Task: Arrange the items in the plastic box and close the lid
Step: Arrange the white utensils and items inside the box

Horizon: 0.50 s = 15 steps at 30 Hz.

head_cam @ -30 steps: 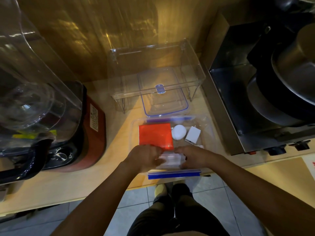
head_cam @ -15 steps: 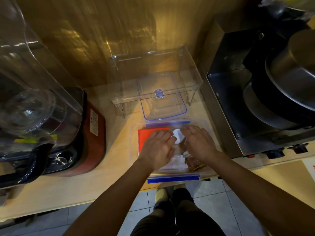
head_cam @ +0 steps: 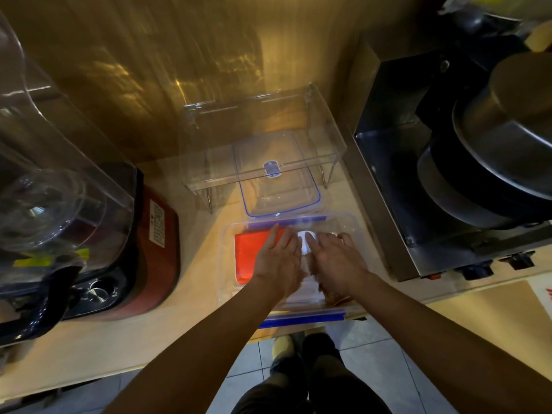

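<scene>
Clear rectangular plastic box (head_cam: 228,258) with blue clasps sits at lower centre of frame, at the near edge of the wooden counter (head_cam: 149,339). Its clear, blue-rimmed lid (head_cam: 280,201) lies off, just above it. Inside are a flat orange packet (head_cam: 246,255) and a round white object (head_cam: 305,248). Left hand (head_cam: 277,258) rests on the packet with fingers straight. Right hand (head_cam: 337,261) lies over the contents, fingers extended and gripping nothing visible.

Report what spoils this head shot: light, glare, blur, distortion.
Head view: dim, warm light, with yellow glare streaks on the wooden wall. Wide-angle bending at the edges is strongest on the clear jug. Slight blur softens the left hand, the right hand and the small items in the plastic box. The orange pad reads clearly.
</scene>
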{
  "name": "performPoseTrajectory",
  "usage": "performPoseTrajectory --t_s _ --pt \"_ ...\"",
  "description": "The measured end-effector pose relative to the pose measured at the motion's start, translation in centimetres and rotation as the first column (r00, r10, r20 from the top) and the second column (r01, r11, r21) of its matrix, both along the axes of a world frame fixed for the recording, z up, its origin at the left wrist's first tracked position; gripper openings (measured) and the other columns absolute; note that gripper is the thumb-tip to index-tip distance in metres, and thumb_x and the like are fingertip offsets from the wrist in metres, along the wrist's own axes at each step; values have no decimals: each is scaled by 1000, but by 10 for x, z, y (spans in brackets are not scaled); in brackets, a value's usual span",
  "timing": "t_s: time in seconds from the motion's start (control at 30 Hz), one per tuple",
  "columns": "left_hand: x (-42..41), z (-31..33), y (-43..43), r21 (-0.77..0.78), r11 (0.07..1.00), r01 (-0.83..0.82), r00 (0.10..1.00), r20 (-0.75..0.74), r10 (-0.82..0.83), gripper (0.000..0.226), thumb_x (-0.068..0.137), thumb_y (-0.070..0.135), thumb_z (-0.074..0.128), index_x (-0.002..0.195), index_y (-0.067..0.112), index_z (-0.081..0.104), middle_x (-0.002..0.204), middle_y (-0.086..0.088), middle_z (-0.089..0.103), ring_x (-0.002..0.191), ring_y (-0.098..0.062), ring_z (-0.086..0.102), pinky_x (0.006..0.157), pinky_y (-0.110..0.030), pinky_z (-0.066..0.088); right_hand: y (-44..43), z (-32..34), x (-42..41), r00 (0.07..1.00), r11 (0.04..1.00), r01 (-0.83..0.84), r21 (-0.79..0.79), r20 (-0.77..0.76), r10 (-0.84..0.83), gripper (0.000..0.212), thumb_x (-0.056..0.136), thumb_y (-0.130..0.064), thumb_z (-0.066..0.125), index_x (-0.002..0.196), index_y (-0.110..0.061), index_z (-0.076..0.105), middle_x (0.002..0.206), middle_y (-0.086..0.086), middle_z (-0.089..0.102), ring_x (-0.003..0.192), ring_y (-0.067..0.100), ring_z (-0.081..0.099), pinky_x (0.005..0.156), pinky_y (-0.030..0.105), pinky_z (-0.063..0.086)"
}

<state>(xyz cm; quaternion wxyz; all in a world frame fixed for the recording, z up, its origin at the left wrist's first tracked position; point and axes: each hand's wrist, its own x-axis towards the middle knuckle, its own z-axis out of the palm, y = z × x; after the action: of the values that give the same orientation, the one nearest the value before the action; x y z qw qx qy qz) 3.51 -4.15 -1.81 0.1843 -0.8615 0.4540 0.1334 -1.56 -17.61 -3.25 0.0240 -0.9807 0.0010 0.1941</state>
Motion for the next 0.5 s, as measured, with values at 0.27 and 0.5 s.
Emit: performPoseTrajectory --t_s 0.27,0.5 --pt "1 -11 2 -140 988 -59 997 -52 52 69 97 44 31 147 -1 15 156 -19 22 146 -32 11 120 -47 5 -6 13 2 999 997 13 -71 34 -11 46 84 -29 58 126 -16 47 131 12 50 120 28 46 102 39 31" --pt "0 -15 3 -168 984 -68 997 -57 59 69 97 44 31 147 0 14 158 -17 18 147 -31 7 119 -46 8 -21 14 11 974 958 -223 -182 7 228 35 88 -22 48 122 -12 49 125 14 58 115 32 51 98 42 31"
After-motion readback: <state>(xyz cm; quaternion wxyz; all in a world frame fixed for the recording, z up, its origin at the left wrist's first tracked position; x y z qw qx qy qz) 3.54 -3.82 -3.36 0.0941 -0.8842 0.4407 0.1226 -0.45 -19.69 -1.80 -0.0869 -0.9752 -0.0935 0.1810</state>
